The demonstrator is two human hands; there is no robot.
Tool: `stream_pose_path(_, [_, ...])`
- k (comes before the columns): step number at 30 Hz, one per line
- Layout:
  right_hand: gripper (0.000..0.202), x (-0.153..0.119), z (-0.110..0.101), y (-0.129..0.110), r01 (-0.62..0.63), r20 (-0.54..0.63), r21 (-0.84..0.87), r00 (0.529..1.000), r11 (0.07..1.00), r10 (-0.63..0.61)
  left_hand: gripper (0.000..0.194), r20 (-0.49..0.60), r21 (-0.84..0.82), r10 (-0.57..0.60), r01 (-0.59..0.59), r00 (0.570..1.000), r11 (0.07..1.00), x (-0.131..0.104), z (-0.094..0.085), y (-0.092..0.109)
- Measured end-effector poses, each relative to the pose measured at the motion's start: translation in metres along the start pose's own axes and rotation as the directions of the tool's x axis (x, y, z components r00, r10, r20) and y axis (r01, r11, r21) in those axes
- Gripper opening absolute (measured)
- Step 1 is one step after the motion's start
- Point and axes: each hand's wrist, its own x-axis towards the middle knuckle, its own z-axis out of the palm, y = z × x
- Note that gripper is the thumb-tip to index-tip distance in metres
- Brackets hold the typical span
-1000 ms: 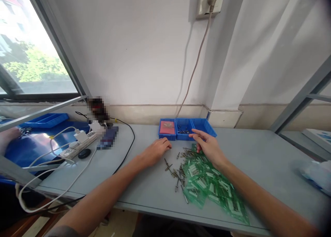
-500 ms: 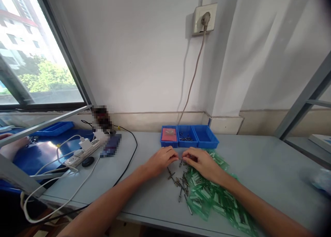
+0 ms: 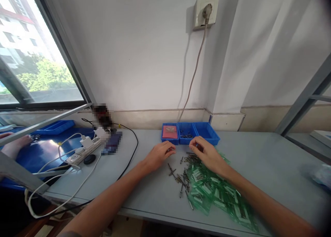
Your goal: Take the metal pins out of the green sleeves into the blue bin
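My left hand [image 3: 159, 155] hovers over the table left of a loose pile of small metal pop rivets [image 3: 184, 178]. Its fingers are curled in, and a dark bit shows between them that I cannot make out. My right hand [image 3: 207, 154] is above the pile's far right part, fingers bent, with a gap between thumb and forefinger and nothing seen in it. A single rivet [image 3: 181, 160] lies on the table between the hands. Green plastic bags [image 3: 219, 192] with metal pieces inside spread below my right hand and forearm.
Behind the hands stands a blue three-part tray [image 3: 199, 143]: a pink piece [image 3: 170, 132] at left, some rivets in the middle. At left are a power strip [image 3: 85, 150], cables and a black round object [image 3: 89, 159]. Another person's hand [image 3: 22, 140] rests by a blue surface.
My hands have moved apart; their fingertips were almost touching over the rivets. The right hand has risen a little and its fingers have parted. The view has shifted slightly.
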Motion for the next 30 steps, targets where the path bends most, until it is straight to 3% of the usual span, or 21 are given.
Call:
stream_pose_path(4, [0.019,0.004,0.001,0.01,-0.12,-0.057,0.212,0.989,0.97,0.135,0.01,-0.033,-0.035,-0.061,0.059,0.998,0.998,0.001,0.0,0.0])
stream_pose_path(8, [0.019,0.004,0.003,0.01,-0.206,-0.128,0.46,0.947,0.864,0.294,0.008,-0.071,-0.039,-0.052,0.049,0.996,0.998,0.001,0.002,0.0])
stream_pose_path(11, [0.023,0.003,0.002,0.004,-0.228,-0.11,0.554,0.933,0.8,0.342,0.01,-0.101,-0.054,-0.078,0.072,0.992,0.996,0.0,0.002,0.001])
stream_pose_path(15, [0.023,0.003,0.001,-0.002,-0.233,-0.074,0.591,0.937,0.772,0.34,0.013,-0.118,-0.06,-0.09,0.084,0.989,0.995,0.0,-0.001,0.003])
stream_pose_path(21, [0.023,0.002,-0.001,-0.001,-0.225,-0.098,0.543,0.94,0.809,0.327,0.027,-0.013,-0.109,-0.136,0.133,0.991,0.985,0.0,-0.002,0.003])
stream_pose_path(30, [0.02,0.002,0.001,-0.003,-0.278,-0.006,0.559,0.941,0.781,0.339,0.03,-0.032,-0.037,-0.168,0.167,0.985,0.985,0.001,-0.006,0.007])
